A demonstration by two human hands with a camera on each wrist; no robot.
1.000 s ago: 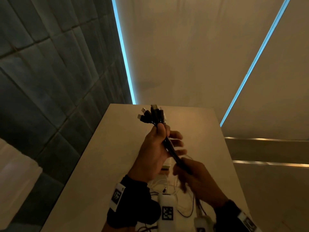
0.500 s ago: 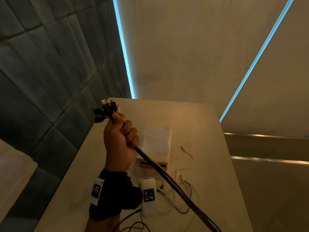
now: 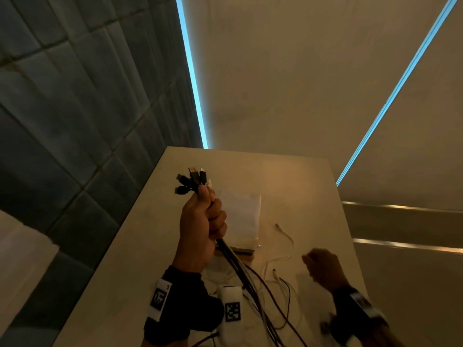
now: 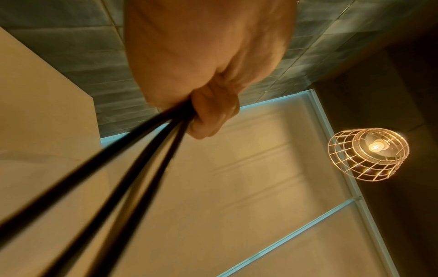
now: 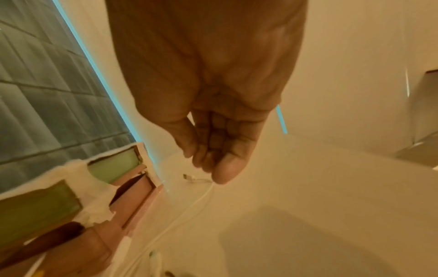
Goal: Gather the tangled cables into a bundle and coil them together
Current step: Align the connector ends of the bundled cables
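Observation:
My left hand point(image 3: 204, 221) grips a bundle of black cables point(image 3: 233, 261) above the table, with their plugs point(image 3: 191, 180) sticking out of the top of the fist. The cables run down and right from the fist point(image 4: 208, 114) as dark strands point(image 4: 132, 168). My right hand point(image 3: 323, 267) hovers low over the table to the right, its fingers point(image 5: 213, 150) loosely curled and holding nothing. A thin white cable point(image 3: 285, 234) lies on the table by it, its plug point(image 5: 188, 177) just below the fingertips. More thin cables point(image 3: 280, 291) lie loose near the front.
A pale table point(image 3: 288, 171) stands against a dark tiled wall point(image 3: 75, 108). A white cloth or packet point(image 3: 244, 219) lies on a flat box at the middle. A white device with a square marker point(image 3: 231, 309) lies near the front edge. A caged lamp point(image 4: 368, 154) hangs overhead.
My right hand let go of the black bundle and went out of sight, then came back low on the right. The left hand swung the bundle left and back toward the middle.

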